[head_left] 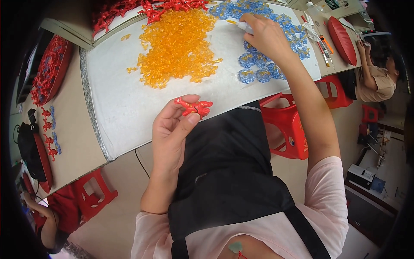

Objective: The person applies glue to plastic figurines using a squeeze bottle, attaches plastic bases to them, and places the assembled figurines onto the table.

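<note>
Between thumb and fingers, my left hand (168,131) pinches a small glossy red figurine (192,107) just above the near edge of the white-covered table (116,95). My right hand (268,39) reaches over the far part of the table, closed round a small white bottle (245,27) whose thin yellowish tip points left. Under and around that hand lie clear blue plastic pieces (297,41), several with yellow bits on them. Left of them spreads a heap of clear orange pieces (177,47). What each clear piece is shaped like is too small to tell.
More red figurines (181,5) lie at the far edge, and others fill a red tray (56,64) on the left. A red oval tray (342,41) and slim tools (324,47) sit at the right. Red stools (286,129) stand below; co-workers (375,77) sit either side.
</note>
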Tool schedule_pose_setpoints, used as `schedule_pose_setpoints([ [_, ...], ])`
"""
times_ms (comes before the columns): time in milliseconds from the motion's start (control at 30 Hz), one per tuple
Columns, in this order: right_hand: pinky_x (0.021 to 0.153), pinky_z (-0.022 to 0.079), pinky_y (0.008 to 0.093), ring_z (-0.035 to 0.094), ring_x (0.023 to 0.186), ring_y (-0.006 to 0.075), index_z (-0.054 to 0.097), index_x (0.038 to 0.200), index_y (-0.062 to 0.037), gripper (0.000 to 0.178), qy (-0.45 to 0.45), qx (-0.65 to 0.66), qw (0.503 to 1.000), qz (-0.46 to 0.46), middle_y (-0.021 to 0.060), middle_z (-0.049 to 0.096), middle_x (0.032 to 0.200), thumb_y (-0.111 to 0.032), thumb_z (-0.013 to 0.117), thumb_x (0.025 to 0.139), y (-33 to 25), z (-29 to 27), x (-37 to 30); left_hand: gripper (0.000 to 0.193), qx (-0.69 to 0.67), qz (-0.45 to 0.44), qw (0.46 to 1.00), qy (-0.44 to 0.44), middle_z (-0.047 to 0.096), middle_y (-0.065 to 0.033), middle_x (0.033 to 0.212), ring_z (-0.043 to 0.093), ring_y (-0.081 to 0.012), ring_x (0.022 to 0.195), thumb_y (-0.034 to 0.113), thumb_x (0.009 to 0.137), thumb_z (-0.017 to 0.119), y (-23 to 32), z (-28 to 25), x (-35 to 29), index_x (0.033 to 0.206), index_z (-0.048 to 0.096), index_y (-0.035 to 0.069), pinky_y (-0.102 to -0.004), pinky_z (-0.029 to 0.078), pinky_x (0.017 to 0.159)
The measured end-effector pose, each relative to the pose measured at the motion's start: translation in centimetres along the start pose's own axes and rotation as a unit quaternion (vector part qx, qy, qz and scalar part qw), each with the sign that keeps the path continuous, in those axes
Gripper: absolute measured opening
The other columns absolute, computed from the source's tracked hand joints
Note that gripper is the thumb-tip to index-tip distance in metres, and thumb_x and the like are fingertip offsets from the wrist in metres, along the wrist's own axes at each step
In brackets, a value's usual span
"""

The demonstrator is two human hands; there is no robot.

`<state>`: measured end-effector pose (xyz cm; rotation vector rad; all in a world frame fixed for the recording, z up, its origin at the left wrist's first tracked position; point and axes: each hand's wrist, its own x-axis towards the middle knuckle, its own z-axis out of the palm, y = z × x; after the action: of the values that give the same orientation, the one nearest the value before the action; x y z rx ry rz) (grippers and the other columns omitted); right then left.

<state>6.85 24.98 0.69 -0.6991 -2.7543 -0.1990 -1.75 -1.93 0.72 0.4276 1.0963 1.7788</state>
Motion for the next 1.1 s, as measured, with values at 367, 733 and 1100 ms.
schedule_pose_setpoints([
  [367, 0.060, 0.049, 0.0323, 0.061, 0.069, 0.0262, 0.053, 0.102, -0.0125, 0.031, -0.016, 0.055, 0.997, 0.055, 0.0123, 0.060, 0.091, -0.009, 0.059, 0.072, 1.5, -1.3, -0.3, 0.031, 0.009, -0.006, 1.000, 0.001, 0.059, -0.0134, 0.091, 0.057, -0.0200, 0.084, 0.003, 0.077, 0.055, -0.4, 1.0, 0.0, 0.107, 0.048, -0.005, -0.0299, 0.042, 0.081],
  [733, 0.061, 0.052, 0.0292, 0.061, 0.074, 0.0225, 0.054, 0.086, -0.0005, 0.017, -0.055, 0.795, 0.586, 0.146, 0.0125, 0.057, 0.082, 0.002, 0.061, 0.070, -3.8, -6.1, -8.7, 0.032, -0.021, -0.068, 0.995, -0.076, 0.059, -0.0127, 0.091, 0.057, -0.0184, 0.082, 0.005, 0.077, 0.057, 0.2, 1.9, 0.9, 0.107, 0.049, -0.004, -0.0281, 0.044, 0.078],
  [1100, 0.066, 0.049, 0.0299, 0.059, 0.073, 0.0208, 0.055, 0.078, 0.0007, 0.023, -0.014, 0.826, 0.562, 0.040, 0.0151, 0.057, 0.078, 0.007, 0.069, 0.060, -5.6, -6.6, -12.2, 0.032, -0.007, -0.151, 0.973, -0.175, 0.059, -0.0107, 0.089, 0.055, -0.0129, 0.075, 0.007, 0.076, 0.059, 0.5, 3.0, 1.2, 0.105, 0.051, -0.005, -0.0232, 0.045, 0.070],
])
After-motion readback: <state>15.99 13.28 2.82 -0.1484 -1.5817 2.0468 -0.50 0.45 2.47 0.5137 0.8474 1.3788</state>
